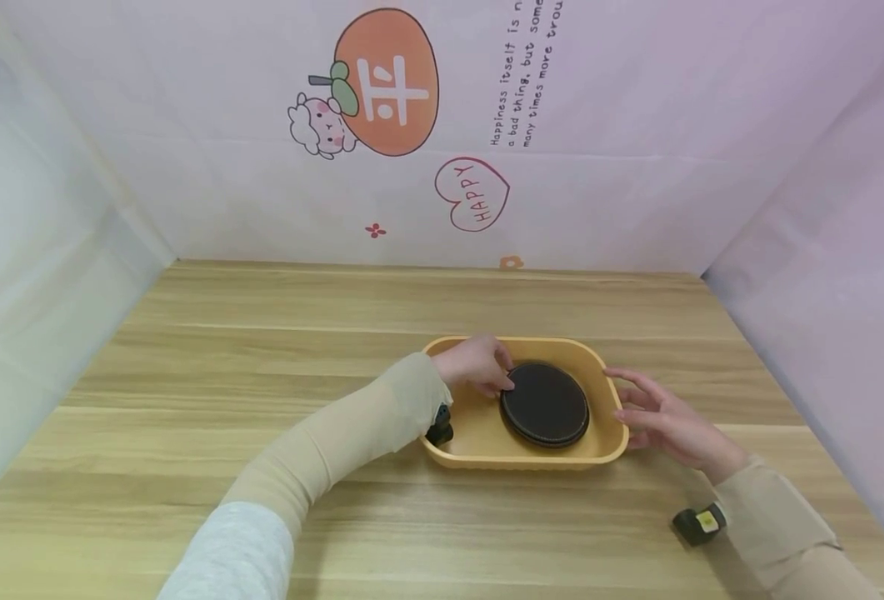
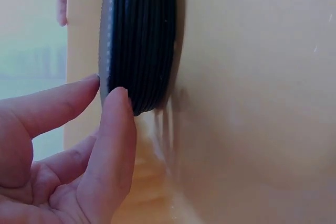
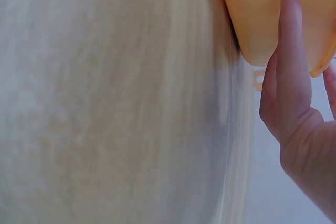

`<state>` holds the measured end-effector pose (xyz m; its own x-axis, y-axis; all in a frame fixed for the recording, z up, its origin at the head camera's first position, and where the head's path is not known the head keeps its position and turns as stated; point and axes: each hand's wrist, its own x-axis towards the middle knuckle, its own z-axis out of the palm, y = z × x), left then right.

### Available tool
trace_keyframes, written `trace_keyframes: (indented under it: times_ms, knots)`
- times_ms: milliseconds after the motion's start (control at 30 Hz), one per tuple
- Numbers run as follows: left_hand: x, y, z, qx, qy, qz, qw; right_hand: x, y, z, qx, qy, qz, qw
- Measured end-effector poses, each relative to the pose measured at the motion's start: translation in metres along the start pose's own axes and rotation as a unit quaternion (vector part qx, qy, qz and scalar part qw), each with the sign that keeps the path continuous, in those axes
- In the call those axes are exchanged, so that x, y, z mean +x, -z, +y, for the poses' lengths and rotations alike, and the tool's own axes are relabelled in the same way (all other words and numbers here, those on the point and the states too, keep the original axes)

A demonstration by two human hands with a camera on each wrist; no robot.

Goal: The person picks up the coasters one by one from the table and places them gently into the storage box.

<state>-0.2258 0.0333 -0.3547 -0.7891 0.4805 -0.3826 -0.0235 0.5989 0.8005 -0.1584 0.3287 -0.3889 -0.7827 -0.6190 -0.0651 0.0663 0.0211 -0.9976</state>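
A stack of round black coasters (image 1: 545, 404) with a stitched edge lies inside a yellow-orange plastic basket (image 1: 516, 461). My left hand (image 1: 479, 364) reaches over the basket's left end and pinches at the near-left edge of the top coaster. In the left wrist view the thin layers of the stack (image 2: 142, 40) show edge-on, with two fingertips of the left hand (image 2: 79, 156) at its top layer. My right hand (image 1: 666, 425) rests against the basket's right end, fingers fairly straight. The right wrist view shows one finger of that hand (image 3: 304, 114) extended along the outer wall.
The basket stands on a wood-grain table (image 1: 187, 400). Behind it rises a white cloth backdrop (image 1: 606, 200) with printed cartoons and lettering, and pale cloth hangs at both sides. A small black wrist camera (image 1: 698, 523) sits by the right sleeve.
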Motion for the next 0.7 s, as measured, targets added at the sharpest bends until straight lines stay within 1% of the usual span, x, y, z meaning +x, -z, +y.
trace_keyframes:
  times_ms: [100, 167, 233, 333, 400, 467, 533, 567, 633, 667, 700]
  knots:
    - [0.000, 0.004, 0.001, -0.002, 0.002, -0.019, 0.9998, 0.000, 0.000, -0.001, -0.004, -0.002, 0.005, 1.000]
    - [-0.001, 0.008, 0.002, -0.002, 0.001, -0.033, 0.9995, -0.001, -0.001, -0.002, -0.008, -0.006, 0.010, 1.000]
    - [-0.003, 0.013, 0.005, -0.010, -0.002, -0.047, 0.9989, -0.001, -0.001, -0.003, -0.016, -0.011, 0.019, 1.000]
    - [-0.011, 0.024, 0.013, -0.025, -0.016, -0.053, 0.9982, -0.002, 0.000, -0.008, -0.031, -0.014, 0.026, 0.999]
    - [-0.018, 0.032, 0.018, -0.042, -0.030, -0.054, 0.9972, -0.003, 0.003, -0.011, -0.034, -0.002, 0.024, 0.999]
    - [-0.027, 0.041, 0.021, -0.046, -0.049, -0.046, 0.9967, -0.005, 0.006, -0.014, -0.031, 0.015, 0.020, 0.999]
    - [-0.036, 0.049, 0.021, -0.050, -0.067, -0.035, 0.9959, -0.008, 0.009, -0.018, -0.035, 0.031, 0.027, 0.999]
    - [-0.041, 0.054, 0.019, -0.052, -0.076, -0.027, 0.9954, -0.009, 0.010, -0.019, -0.043, 0.034, 0.039, 0.998]
    - [-0.052, 0.062, 0.014, -0.056, -0.094, -0.005, 0.9940, -0.011, 0.011, -0.023, -0.073, 0.027, 0.071, 0.994]
    - [-0.058, 0.067, 0.011, -0.058, -0.103, 0.010, 0.9930, -0.012, 0.011, -0.025, -0.099, 0.021, 0.090, 0.991]
    - [-0.064, 0.070, 0.007, -0.058, -0.112, 0.029, 0.9916, -0.013, 0.011, -0.027, -0.132, 0.011, 0.112, 0.985]
